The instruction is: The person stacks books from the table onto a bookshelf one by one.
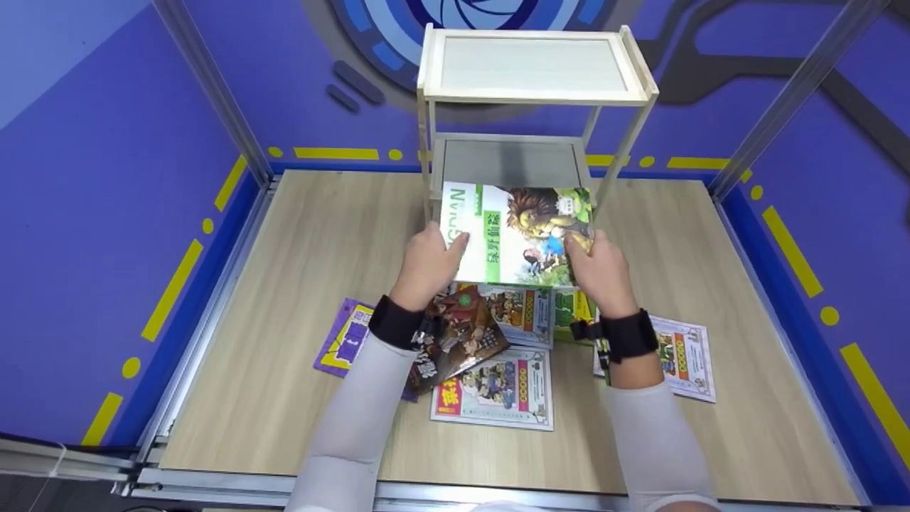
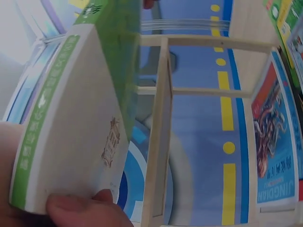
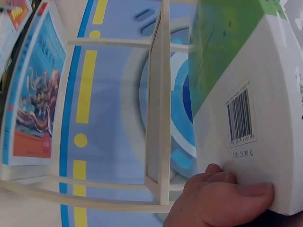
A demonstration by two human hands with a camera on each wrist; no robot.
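The fingers (image 2: 87, 210) of the left hand (image 1: 426, 263) are curled under one end of a thick green-and-white book (image 1: 490, 267), the thumb lying on its cover; the right hand (image 1: 604, 274) grips the opposite end the same way, each grasp parted only by the book's thickness. The book spans the space between the two hands, its picture cover up and a barcode (image 3: 240, 116) underneath, just beyond the right fingers. Ahead of the fingers stands a pale wooden rack (image 1: 533, 65), its top panel higher up and farther off; on its lower board lies a blue book (image 2: 279, 142), seen in the wrist views. Behind the fingers, toward the person, a brown book (image 1: 473, 334) lies aslant near the left wrist, partly over a purple-and-yellow book (image 1: 338, 355). A white-bordered book (image 1: 498, 391) lies nearer the person, between the forearms, and another pale-bordered book (image 1: 693, 363) lies beyond the right wrist, all on the wood-grain bench (image 1: 249, 341).
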